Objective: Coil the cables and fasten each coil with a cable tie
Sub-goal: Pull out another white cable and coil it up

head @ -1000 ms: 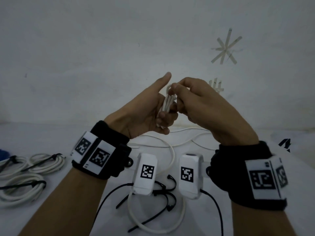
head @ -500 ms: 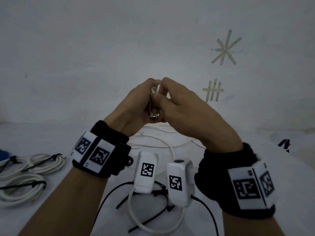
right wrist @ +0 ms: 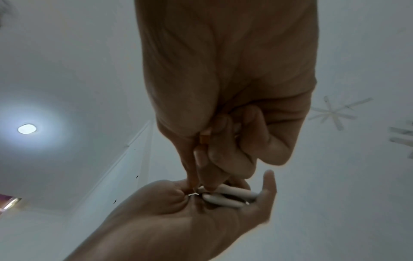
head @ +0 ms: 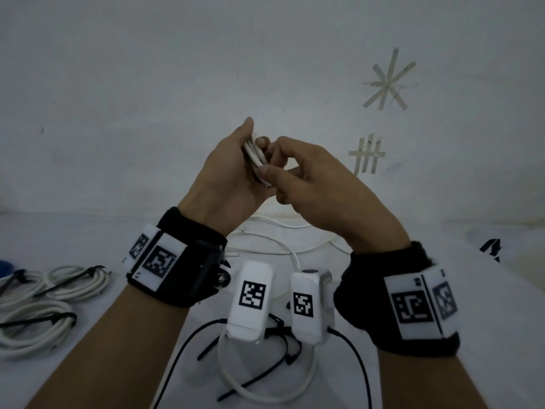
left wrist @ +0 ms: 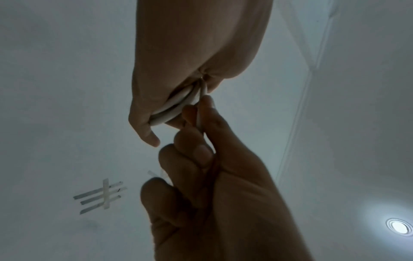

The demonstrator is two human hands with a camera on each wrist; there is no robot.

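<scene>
The left grip (head: 224, 175) is closed around a small bundle of white round cable loops (head: 254, 152), thumb up along one side and fingers curled behind, held up in the air in front of the pale wall (head: 147, 84), well above the white counter (head: 73, 231). The right grip (head: 306, 178) pinches a strand of the same white cable between thumb and forefinger, right against the bundle; in the left wrist view the strand (left wrist: 199, 120) runs between those fingertips into the coil.

From the hands the loose white cable tail (head: 283, 249) drops to the counter and curves in a wide loop toward the near edge. Loose black plastic cable ties (head: 265, 379) lie crossed inside that loop, under the wrists. At the counter's left edge sit three finished white cable coils (head: 79, 284), each cinched with a black tie, well apart from the hands. Bare counter lies open to the right of the right wrist.
</scene>
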